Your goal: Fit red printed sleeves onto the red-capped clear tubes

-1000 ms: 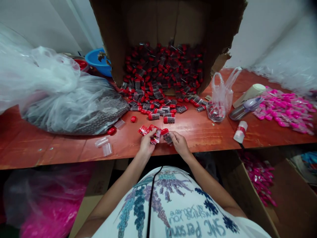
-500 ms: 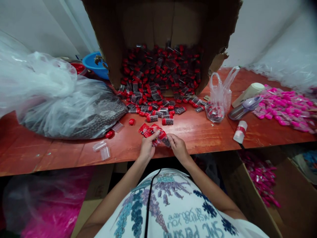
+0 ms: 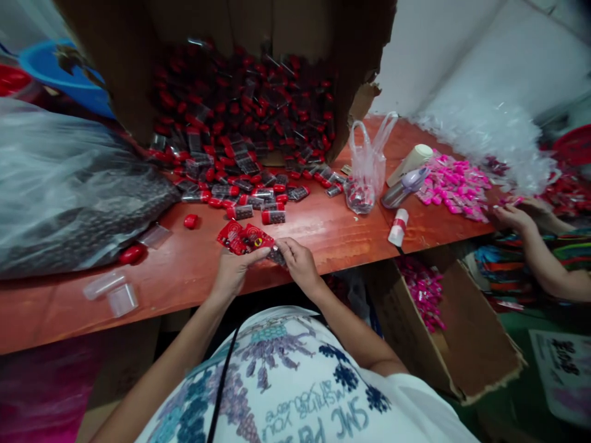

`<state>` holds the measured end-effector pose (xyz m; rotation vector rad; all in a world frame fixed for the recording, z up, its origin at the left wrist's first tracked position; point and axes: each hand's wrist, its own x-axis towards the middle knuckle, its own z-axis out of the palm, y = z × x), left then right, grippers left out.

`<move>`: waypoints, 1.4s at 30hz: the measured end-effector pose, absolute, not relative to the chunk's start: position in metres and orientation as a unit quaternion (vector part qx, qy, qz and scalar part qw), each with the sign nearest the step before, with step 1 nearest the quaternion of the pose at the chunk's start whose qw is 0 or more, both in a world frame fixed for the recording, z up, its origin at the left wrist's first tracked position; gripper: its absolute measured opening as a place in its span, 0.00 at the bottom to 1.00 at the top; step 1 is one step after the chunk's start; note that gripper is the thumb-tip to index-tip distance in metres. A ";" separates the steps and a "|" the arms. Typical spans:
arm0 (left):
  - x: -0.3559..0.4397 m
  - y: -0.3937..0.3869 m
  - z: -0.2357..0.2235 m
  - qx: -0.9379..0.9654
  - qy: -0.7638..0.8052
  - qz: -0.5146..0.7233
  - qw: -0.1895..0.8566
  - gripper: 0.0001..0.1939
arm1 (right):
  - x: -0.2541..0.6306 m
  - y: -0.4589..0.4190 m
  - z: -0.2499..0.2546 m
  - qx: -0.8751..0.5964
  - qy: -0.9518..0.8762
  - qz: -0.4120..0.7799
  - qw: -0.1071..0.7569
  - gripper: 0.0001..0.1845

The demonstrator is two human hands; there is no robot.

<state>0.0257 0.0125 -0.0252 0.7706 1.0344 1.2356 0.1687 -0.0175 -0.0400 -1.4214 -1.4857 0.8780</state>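
Observation:
Red printed plastic sleeves fan out above the table's front edge, pinched between the thumb and fingers of my left hand. My right hand grips a small clear bottle of dark beads, partly hidden by fingers. The bottle meets the sleeves; its red cap cannot be made out. Just beyond my hands, similar red-capped bottles lie on the table. A loose red cap sits to the left, and two clear bottles without caps lie nearer the edge.
A large cardboard box spills red-capped bottles onto the red table. At left rests a bag of dark beads. Rightward stand a small plastic bag, a tumbler and pink pieces. Another person's hand works there.
My view has swung right, bringing another person's arms into sight. The red-capped bottle in my right hand has moved against the sleeves in my left, and its cap is now covered.

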 end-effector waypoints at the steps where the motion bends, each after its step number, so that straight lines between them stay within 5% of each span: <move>1: 0.026 0.013 -0.025 0.328 0.453 0.537 0.631 0.16 | 0.169 -0.018 -0.040 -0.572 -0.587 0.361 0.445 0.16; 10: 0.021 0.019 -0.020 0.325 0.474 0.495 0.652 0.14 | 0.173 -0.018 -0.055 -0.522 -0.554 0.447 0.471 0.23; 15: 0.019 0.019 -0.015 0.384 0.510 0.441 0.631 0.13 | 0.173 -0.026 -0.050 -0.540 -0.564 0.407 0.473 0.17; 20: 0.023 0.015 -0.021 0.340 0.527 0.455 0.632 0.14 | 0.171 -0.028 -0.043 -0.506 -0.473 0.538 0.480 0.17; 26: 0.021 0.013 -0.019 0.357 0.520 0.425 0.649 0.16 | 0.170 -0.028 -0.044 -0.492 -0.423 0.559 0.516 0.27; 42: 0.022 0.002 -0.020 0.344 0.509 0.492 0.617 0.13 | 0.183 -0.032 -0.038 -0.467 -0.503 0.587 0.428 0.23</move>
